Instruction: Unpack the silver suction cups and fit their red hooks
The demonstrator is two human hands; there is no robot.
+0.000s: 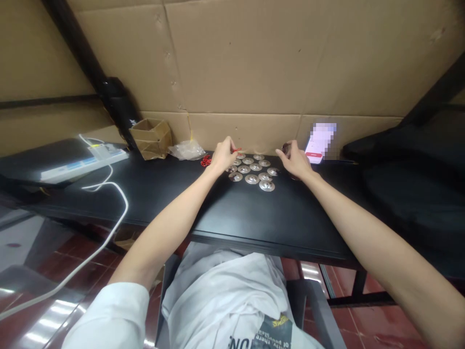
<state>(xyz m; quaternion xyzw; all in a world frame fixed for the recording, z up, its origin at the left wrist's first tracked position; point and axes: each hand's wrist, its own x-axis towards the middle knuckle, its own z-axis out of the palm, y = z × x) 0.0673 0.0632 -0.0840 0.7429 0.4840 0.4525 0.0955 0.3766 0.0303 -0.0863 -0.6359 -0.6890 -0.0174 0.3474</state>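
Observation:
Several round, shiny, cymbal-like metal discs [252,179] lie close together on the black table [232,213], each with a raised middle. My left hand [222,156] is at their left side, its thumb and fingers pinched on a thin red cord [237,150] whose end pokes out to the right. Just left of that hand sits a small heap of red cords [206,160]. To the right of the discs, my right hand [296,161] curls its fingers round a dark, shiny metal disc [286,149], partly hidden by the fingers.
Behind the table rises a cardboard wall [240,72]. Back left stand an open cardboard box [150,138] and a clear plastic bag [188,150]. A white power strip [83,165] with a cable lies far left. A lit phone [319,143] leans beside my right hand; black fabric [410,169] covers the right end.

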